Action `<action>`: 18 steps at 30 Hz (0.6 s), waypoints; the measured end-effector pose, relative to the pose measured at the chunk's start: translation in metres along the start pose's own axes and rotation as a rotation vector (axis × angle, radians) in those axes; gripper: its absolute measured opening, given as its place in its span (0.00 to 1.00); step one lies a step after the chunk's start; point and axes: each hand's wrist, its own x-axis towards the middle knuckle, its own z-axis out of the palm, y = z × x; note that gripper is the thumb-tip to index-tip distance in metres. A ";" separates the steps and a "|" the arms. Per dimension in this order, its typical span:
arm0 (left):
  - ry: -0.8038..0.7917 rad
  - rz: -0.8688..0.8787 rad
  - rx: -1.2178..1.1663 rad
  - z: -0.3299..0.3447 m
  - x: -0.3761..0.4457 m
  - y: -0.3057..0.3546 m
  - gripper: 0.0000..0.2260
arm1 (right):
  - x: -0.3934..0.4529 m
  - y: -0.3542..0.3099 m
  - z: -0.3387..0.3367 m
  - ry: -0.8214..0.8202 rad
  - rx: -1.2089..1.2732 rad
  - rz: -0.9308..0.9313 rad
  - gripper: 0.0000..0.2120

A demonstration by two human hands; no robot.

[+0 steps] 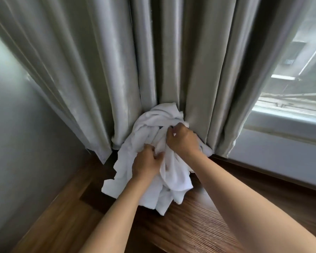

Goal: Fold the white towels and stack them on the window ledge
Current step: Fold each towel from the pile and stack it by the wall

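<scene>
Both hands grip the crumpled white towels point(153, 157): the left hand point(146, 162) curls into the folds low down, and the right hand point(182, 138) pinches cloth higher up. This heap hangs against the grey curtain point(102, 70), its lower folds draping toward the wooden floor point(199, 223). To the right is the window point(295, 70).

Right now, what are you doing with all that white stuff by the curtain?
A person is sorting out a crumpled pile of white towels lying on a wooden window ledge, pushed up against the grey curtain. The left hand grips a bunch of cloth low in the pile, and the right hand pinches another part higher up. Nothing is folded yet; the towels are all tangled together, and no neat stack is in view.
</scene>
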 end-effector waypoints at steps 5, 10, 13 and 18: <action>0.077 0.059 -0.242 -0.021 0.019 0.005 0.13 | 0.015 -0.014 0.006 -0.114 -0.141 0.020 0.19; -0.005 0.029 -0.531 -0.066 0.037 0.055 0.09 | -0.005 -0.019 -0.020 0.021 0.233 -0.206 0.26; -0.060 -0.060 -0.780 -0.090 0.043 0.086 0.08 | -0.016 -0.025 -0.036 -0.151 0.142 -0.285 0.22; -0.057 0.219 -0.808 -0.104 0.038 0.112 0.09 | -0.014 -0.026 -0.062 -0.008 0.091 -0.389 0.14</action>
